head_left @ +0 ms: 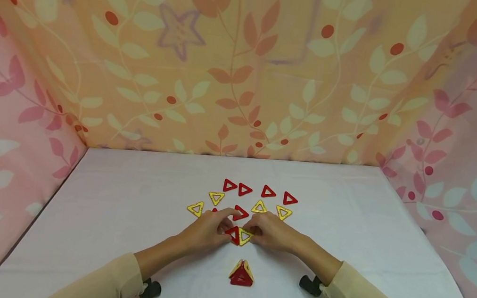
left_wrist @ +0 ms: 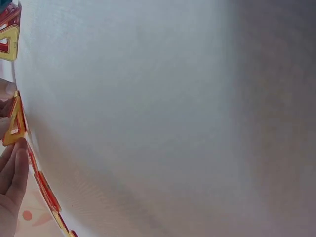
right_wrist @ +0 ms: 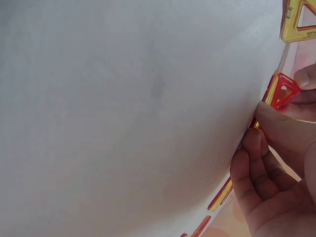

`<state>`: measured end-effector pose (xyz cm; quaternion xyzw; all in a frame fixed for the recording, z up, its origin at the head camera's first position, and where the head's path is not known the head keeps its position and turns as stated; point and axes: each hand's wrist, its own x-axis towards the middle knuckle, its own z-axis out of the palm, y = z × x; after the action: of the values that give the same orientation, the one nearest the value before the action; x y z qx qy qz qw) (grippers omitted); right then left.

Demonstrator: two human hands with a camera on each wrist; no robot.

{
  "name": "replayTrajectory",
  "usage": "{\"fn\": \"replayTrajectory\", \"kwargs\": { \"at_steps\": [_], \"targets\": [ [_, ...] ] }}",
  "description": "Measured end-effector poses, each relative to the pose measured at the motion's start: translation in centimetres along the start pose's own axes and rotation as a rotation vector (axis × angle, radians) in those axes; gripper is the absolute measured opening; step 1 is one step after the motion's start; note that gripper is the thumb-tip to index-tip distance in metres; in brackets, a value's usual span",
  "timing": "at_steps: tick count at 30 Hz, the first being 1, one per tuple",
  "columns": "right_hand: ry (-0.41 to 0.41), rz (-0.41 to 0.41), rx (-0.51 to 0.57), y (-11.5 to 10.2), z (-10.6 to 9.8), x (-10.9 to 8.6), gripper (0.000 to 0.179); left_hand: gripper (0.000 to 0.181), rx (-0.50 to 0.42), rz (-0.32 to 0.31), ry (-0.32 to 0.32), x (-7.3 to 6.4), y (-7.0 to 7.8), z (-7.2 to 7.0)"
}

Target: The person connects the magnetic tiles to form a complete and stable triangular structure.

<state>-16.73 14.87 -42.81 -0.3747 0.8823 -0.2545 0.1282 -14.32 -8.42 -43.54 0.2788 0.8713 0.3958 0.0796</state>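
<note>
Two triangular frame tiles meet edge to edge between my hands in the head view, one red and one yellow. My left hand (head_left: 208,229) pinches the red triangle tile (right_wrist: 290,80) between thumb and fingers. The yellow triangle tile (left_wrist: 14,139) is held by my right hand (head_left: 275,230), thumb on one side and fingers on the other. In the wrist views the two tiles stand at an angle to each other. Closer to me, a small pyramid (head_left: 241,282) of red and yellow triangles sits on the white cloth.
Several loose red triangles (head_left: 240,190) lie in a row farther back on the white table (head_left: 133,182). Yellow triangles (head_left: 216,195) are scattered in front of them. One red triangle (head_left: 236,213) lies by my left fingertips; another is mostly hidden behind that hand. Patterned curtains (head_left: 245,74) surround the table.
</note>
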Motion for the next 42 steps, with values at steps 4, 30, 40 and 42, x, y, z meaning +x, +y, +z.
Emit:
{"fn": "replayTrajectory", "kwargs": {
  "at_steps": [4, 30, 40, 42],
  "targets": [
    [-0.001, -0.018, 0.019, 0.1, 0.2, 0.2, 0.025, 0.049, -0.056, 0.034, 0.010, 0.2, 0.2, 0.1],
    [-0.023, -0.029, 0.060, 0.2, 0.2, 0.5, 0.023, 0.053, -0.154, -0.052, 0.026, 0.7, -0.1, 0.8],
    [-0.012, -0.030, 0.054, 1.0, -0.7, -0.1, 0.024, 0.054, -0.136, -0.079, 0.015, 0.6, 0.3, 0.7],
    [0.017, -0.003, 0.047, 1.5, -1.3, -0.5, 0.025, 0.054, -0.133, -0.088, 0.013, 0.6, 0.4, 0.7]
  ]
}}
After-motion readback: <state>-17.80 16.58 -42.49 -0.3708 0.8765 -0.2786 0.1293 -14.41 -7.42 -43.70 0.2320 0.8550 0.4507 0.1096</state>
